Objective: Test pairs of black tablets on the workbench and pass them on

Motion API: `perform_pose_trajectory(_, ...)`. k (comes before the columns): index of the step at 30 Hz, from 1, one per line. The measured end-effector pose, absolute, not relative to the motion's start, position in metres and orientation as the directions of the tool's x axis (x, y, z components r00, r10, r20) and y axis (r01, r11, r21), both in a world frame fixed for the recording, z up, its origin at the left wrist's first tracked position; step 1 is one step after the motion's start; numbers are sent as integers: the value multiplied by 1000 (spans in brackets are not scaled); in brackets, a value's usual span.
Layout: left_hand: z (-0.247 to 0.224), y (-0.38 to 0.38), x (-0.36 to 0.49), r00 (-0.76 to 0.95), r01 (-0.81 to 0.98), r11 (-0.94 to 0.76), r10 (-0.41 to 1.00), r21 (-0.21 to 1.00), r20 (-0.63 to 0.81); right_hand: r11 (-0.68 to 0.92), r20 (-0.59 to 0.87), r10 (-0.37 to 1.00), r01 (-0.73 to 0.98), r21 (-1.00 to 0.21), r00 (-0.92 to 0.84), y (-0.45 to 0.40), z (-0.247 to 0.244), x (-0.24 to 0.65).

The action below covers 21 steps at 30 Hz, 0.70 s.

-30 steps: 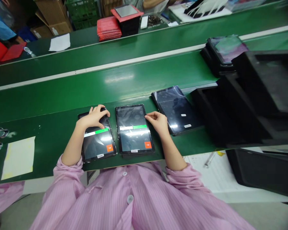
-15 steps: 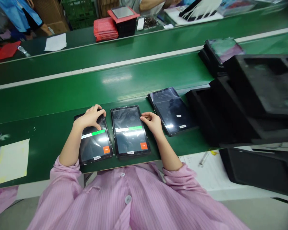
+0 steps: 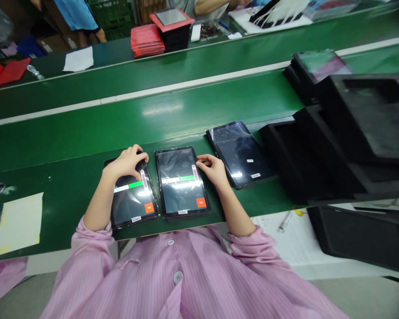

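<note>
Green bench (image 3: 76, 186), splayed left hand (image 3: 128, 162), curled right hand (image 3: 214, 169), touching tablets (image 3: 182, 196)

Single view, worn on head, facing forward and down over wearer's own shirt (image 3: 153, 283), which fills bottom centre, nearest lens. Left hand (image 3: 128, 162) and right hand (image 3: 214, 170) sit mid-frame, at middle distance. Green bench (image 3: 73, 186) crosses full width, edges slanting up toward right. Co-worker's arm (image 3: 209, 5) at top edge, farther off. Black trays (image 3: 365, 128) cut by right edge.
</note>
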<state>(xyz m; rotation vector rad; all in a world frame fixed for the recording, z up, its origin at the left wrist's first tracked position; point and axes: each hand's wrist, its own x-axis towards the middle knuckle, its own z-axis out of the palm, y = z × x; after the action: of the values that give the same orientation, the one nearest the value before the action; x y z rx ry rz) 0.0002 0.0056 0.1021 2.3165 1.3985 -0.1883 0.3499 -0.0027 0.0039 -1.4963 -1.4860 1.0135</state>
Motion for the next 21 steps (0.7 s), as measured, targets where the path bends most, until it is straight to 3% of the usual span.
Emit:
perform_pose_trajectory(10, 95, 4, -2, 449, 876, -328, 820, 353, -354, 2, -3, 1000, 410, -912, -11, -3, 5, 349)
perform_pose_trajectory(16, 93, 4, -5, 338, 928, -236, 858, 288, -386, 23, 12, 1000, 412, -911, -28, -3, 3, 350)
perform_pose_trajectory(21, 94, 5, -8, 377, 917, -288, 854, 277, -358, 29, 18, 999, 408, -912, -33, -2, 3, 352)
